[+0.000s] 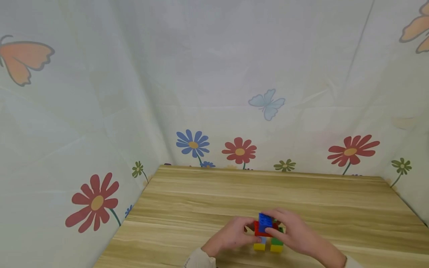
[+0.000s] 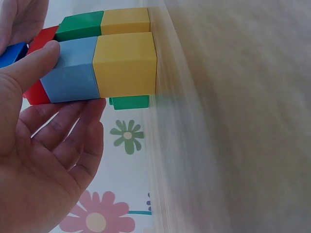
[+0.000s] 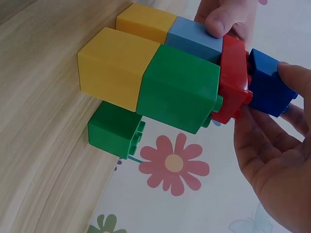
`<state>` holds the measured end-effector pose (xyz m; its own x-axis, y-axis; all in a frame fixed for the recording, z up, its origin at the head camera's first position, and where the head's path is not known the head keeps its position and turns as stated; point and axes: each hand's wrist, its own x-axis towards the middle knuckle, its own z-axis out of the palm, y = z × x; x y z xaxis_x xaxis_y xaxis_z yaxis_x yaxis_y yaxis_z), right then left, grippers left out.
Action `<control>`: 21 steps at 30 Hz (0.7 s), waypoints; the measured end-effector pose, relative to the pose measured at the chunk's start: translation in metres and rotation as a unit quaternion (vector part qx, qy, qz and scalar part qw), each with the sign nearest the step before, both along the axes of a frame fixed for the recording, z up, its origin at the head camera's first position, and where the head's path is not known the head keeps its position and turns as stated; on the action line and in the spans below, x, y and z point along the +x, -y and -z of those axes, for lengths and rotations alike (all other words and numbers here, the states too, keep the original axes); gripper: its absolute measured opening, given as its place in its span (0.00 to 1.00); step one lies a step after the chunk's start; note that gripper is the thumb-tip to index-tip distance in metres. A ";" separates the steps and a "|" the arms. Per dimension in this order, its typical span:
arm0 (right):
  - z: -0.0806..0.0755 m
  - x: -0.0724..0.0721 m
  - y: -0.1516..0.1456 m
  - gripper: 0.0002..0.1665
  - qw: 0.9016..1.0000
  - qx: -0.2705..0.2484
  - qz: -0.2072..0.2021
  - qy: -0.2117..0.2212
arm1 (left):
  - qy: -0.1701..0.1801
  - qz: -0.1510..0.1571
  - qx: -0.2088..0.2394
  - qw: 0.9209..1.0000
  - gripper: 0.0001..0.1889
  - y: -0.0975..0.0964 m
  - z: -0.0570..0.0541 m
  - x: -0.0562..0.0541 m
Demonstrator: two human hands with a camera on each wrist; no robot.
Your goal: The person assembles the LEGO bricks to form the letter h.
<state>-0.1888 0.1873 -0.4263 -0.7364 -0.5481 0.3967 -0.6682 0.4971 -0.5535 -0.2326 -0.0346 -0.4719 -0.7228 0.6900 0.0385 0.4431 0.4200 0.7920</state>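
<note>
Right grip (image 1: 296, 231): pinched, blue brick (image 3: 266, 80) between thumb and fingers | Left grip (image 1: 232, 233): pinching light-blue brick (image 2: 73, 73), below red brick (image 3: 234, 73)

From far away, I can't read any words, letters, brands or numbers in my three views. I can't read any on the toy blocks (image 3: 180, 87), on the wooden table (image 1: 187, 197), on the flowery cloth (image 1: 207, 67) or on the pale sleeve (image 1: 201, 259).
</note>
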 end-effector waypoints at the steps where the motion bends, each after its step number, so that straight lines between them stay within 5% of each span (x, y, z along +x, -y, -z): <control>1: 0.001 -0.001 0.001 0.23 1.000 -0.002 0.000 -0.004 | -0.002 0.000 0.000 1.000 0.11 0.000 0.000 0.000; 21: 0.002 -0.005 0.008 0.28 0.999 0.036 0.020 -0.002 | -0.023 -0.002 -0.004 1.000 0.11 0.000 0.002 -0.004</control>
